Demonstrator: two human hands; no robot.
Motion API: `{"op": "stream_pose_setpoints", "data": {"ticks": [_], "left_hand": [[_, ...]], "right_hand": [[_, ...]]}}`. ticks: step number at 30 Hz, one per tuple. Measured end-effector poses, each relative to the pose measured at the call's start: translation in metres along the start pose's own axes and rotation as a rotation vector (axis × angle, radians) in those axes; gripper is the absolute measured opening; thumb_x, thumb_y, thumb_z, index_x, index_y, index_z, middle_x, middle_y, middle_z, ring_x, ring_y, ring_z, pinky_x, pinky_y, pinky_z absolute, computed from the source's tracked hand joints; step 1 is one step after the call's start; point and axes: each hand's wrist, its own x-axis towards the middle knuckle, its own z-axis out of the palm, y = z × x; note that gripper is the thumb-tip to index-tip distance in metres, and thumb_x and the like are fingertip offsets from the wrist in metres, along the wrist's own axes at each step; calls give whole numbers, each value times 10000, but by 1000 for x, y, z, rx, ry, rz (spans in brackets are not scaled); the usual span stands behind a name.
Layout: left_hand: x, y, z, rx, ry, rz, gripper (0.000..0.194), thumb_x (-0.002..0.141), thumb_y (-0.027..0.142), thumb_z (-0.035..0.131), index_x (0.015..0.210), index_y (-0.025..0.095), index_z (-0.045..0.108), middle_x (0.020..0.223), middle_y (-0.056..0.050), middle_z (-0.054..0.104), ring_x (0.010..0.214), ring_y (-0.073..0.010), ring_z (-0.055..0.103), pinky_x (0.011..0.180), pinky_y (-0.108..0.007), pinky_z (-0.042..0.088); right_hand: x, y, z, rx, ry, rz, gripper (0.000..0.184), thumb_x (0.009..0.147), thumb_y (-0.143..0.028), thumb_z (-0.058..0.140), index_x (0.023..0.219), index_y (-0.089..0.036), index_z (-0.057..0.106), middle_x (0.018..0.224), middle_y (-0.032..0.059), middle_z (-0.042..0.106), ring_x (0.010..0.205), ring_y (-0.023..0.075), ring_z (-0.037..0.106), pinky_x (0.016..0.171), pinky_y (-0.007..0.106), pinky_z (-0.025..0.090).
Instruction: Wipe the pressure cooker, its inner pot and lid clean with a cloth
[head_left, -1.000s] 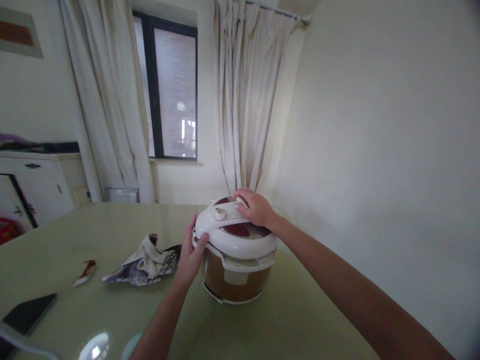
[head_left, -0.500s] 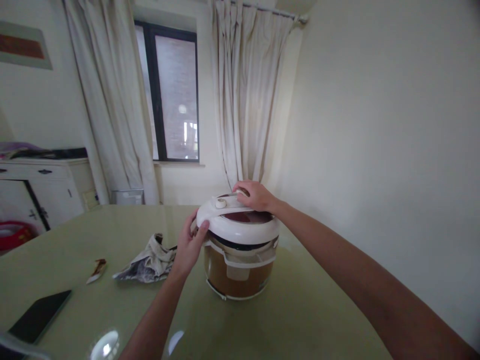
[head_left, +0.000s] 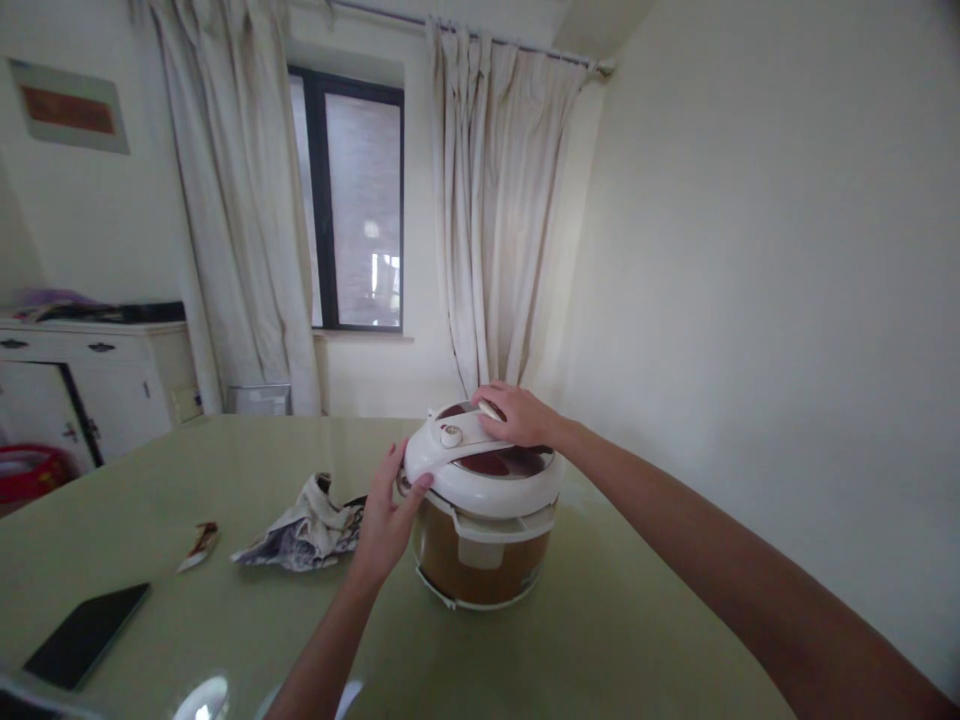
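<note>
Nearest, a dark flat slab [head_left: 88, 635] and a shiny round thing [head_left: 204, 700] lie at the lower left of the green table [head_left: 637, 620]. Ahead, the pot [head_left: 476, 570] stands upright on the table, its white lid [head_left: 495, 495] over the rim, between the two hands. The left hand [head_left: 386, 525] clasps the lid's left edge, thumb on the near side and fingers around the far side. The right hand [head_left: 517, 413] curls its fingers over the raised handle [head_left: 471, 428] on top; its fingertips are partly hidden. A crumpled cloth [head_left: 307, 530] lies left of the pot, near the left hand, with a small scrap [head_left: 200, 546] farther left. Open tabletop spreads before the pot and to its right. Beyond the table's far edge are curtains [head_left: 502, 220], a window [head_left: 364, 210] and a white cabinet [head_left: 120, 385].
</note>
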Motion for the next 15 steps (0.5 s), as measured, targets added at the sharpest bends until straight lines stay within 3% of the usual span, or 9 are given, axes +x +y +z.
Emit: {"op": "stream_pose_setpoints", "data": {"ticks": [3,5,8,11,15], "left_hand": [[0,2,-3,165,92,73,557,932,556,684,1401,256,670,1695,-145,366,1590,-380,293,1292,-611,227],[2,3,-4,159,91,73,562,925,564,693,1388,246,675,1703,-160,320,1579,-384,312,1280,-615,257],[4,2,-6,20,-12,15,600,945,566,660,1447,240,609,1636,-167,426,1512,-342,437,1190,-542,439],[7,-1,-6,-107,-81,-60,651,927,579,678,1470,236,569,1552,-152,552,1429,-324,537,1090,-479,543],[9,-4,-4,-221,-85,-166,702,863,598,746,1433,216,601,1468,-130,653,1318,-305,642,1074,-444,566]], "right_hand": [[0,-1,1,11,8,23,288,964,-316,608,1220,-190,649,1155,90,641,958,215,621,914,339,465],[0,-2,-3,55,-20,43,327,974,-393,633,1229,-191,659,1176,98,651,997,227,625,939,352,470],[2,-1,-16,216,-104,86,433,1035,-552,545,1260,-204,671,1230,103,687,1088,243,639,992,376,480],[4,4,-35,335,-126,170,509,1092,-595,389,1276,-218,676,1305,86,711,1161,237,656,1032,378,485],[6,6,-54,216,-192,306,572,1014,-689,519,1222,-195,720,1222,100,755,961,222,716,887,329,522]]}}
